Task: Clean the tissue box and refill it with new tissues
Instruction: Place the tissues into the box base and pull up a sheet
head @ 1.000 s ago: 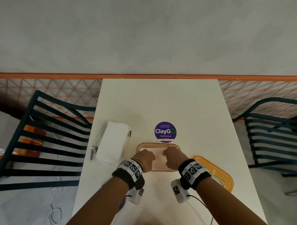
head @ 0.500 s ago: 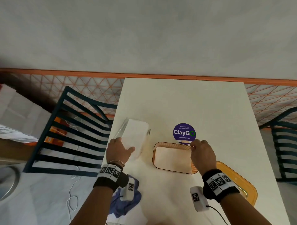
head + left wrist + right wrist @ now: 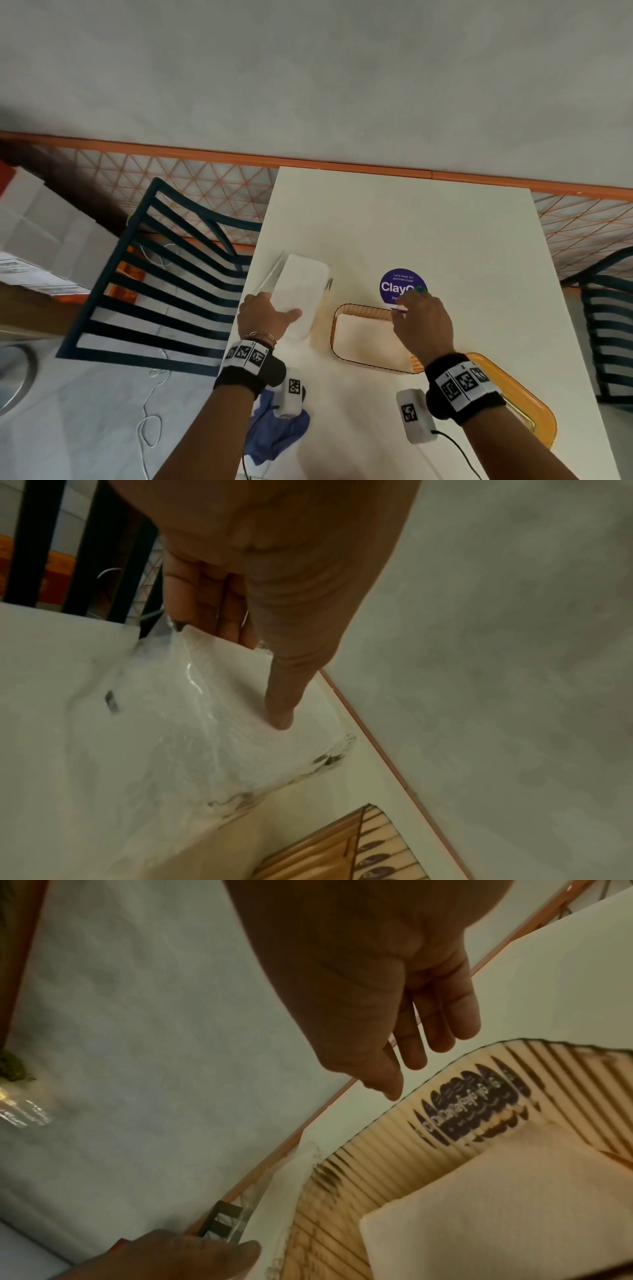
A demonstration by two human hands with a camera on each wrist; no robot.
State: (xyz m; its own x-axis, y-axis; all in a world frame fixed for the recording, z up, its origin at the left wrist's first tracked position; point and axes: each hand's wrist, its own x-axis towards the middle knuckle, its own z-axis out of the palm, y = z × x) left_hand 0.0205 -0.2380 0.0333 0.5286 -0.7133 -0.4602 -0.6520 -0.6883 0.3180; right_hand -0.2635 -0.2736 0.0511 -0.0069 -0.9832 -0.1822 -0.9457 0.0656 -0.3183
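- My left hand [image 3: 265, 317] grips the near end of the tissue pack [image 3: 301, 294], thumb on top and fingers under its clear wrap. The pack lies near the left edge of the table [image 3: 428, 222].
- My right hand [image 3: 423, 325] is over the far rim of the orange tissue box [image 3: 344, 342]; its fingers [image 3: 445, 1020] hang relaxed and hold nothing.
- The box stands open in the middle of the table, with white tissues inside, just beside the pack.
- The orange lid [image 3: 524, 404] lies by the right edge, near the box.
- A blue cloth [image 3: 274, 435] hangs over the near left edge.
- A purple sticker [image 3: 394, 284] is beyond the box.
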